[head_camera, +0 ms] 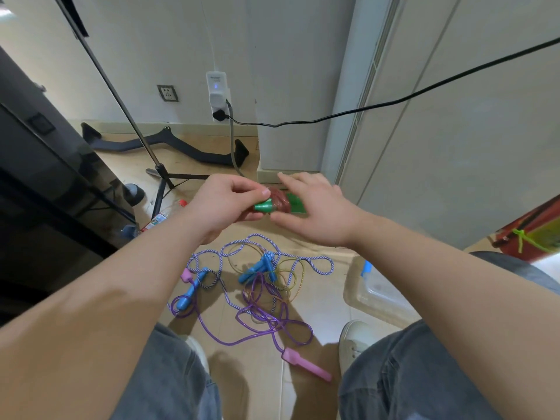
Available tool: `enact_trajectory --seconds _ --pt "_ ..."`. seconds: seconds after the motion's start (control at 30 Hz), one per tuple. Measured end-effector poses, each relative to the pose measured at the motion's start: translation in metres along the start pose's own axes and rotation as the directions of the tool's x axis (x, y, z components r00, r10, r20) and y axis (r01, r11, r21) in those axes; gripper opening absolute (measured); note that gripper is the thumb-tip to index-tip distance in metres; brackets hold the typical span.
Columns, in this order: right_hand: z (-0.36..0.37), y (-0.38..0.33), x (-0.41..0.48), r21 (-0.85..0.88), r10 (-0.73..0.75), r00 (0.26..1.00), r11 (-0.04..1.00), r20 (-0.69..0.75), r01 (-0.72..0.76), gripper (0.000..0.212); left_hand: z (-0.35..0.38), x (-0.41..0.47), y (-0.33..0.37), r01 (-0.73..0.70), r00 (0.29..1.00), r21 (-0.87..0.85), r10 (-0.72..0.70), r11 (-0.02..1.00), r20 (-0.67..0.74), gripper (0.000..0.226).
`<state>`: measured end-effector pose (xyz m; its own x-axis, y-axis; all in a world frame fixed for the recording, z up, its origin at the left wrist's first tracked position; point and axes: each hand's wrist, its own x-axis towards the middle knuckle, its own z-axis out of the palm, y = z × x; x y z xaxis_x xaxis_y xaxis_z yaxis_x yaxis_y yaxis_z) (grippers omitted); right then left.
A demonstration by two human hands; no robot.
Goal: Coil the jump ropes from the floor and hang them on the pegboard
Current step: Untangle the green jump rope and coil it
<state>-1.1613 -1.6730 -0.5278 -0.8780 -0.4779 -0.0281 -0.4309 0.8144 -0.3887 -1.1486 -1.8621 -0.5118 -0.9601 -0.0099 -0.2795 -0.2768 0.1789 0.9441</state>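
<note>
— Hands first: left hand [225, 204] and right hand [315, 210] each keep a closed grip on the red rope bundle [277, 203] with green handles, above the floor [321, 301].
— Risk?
— Loosen, and coils could spring apart onto the tangled ropes [257, 286] below.

Two hands [230, 204] [315, 213], four blue handles [256, 268], two pink handles [306, 365], two green handles [266, 206].
</note>
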Motion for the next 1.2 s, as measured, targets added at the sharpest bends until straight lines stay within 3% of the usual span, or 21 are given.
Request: enact_trajectory --seconds 0.1,0.17,0.23,0.33,0.43,0.57,0.83,0.93,1.2 --pt "-0.003 -0.001 0.002 0.117 -0.077 0.982 0.988 -0.17 0.098 0.042 0.001 0.002 -0.002 -0.131 0.991 0.141 0.131 0.981 0.005 0.009" --pt "-0.008 -0.003 -0.001 0.265 -0.029 0.976 0.96 -0.215 0.087 0.027 0.002 0.002 -0.002 -0.188 0.982 0.228 0.19 0.955 0.014 0.009" --pt "-0.013 -0.003 -0.004 0.387 0.049 0.976 0.921 -0.213 0.039 0.019 0.005 0.001 -0.001 -0.225 0.974 0.283 0.227 0.932 0.025 0.01" --pt "-0.013 -0.001 -0.001 0.416 0.086 0.973 0.909 -0.214 0.011 0.016 0.009 -0.001 0.0 -0.229 0.973 0.299 0.227 0.926 0.042 0.012" --pt "-0.016 0.001 0.0 0.373 0.086 0.977 0.928 -0.195 -0.007 0.015 0.01 -0.002 -0.001 -0.15 0.988 0.189 0.14 0.97 0.068 0.015" --pt "-0.019 0.0 0.0 0.179 0.059 0.979 0.984 -0.197 -0.023 0.015 0.015 -0.004 -0.003 -0.062 0.995 0.097 0.054 0.993 0.085 0.027" --pt "-0.014 -0.005 0.005 -0.096 -0.006 0.966 0.995 -0.257 -0.019 0.022 0.034 -0.008 -0.006 -0.03 0.995 0.005 0.03 1.0 -0.098 0.033" --pt "-0.015 -0.003 0.004 -0.085 0.006 0.966 0.996 -0.259 -0.03 0.022 0.032 -0.007 -0.003 0.0 0.988 -0.081 -0.013 0.997 -0.155 0.045" --pt "-0.014 -0.002 0.002 -0.056 -0.065 0.963 0.997 -0.261 0.052 0.02 0.027 -0.006 -0.001 0.093 0.979 -0.13 -0.115 0.987 -0.171 0.028"
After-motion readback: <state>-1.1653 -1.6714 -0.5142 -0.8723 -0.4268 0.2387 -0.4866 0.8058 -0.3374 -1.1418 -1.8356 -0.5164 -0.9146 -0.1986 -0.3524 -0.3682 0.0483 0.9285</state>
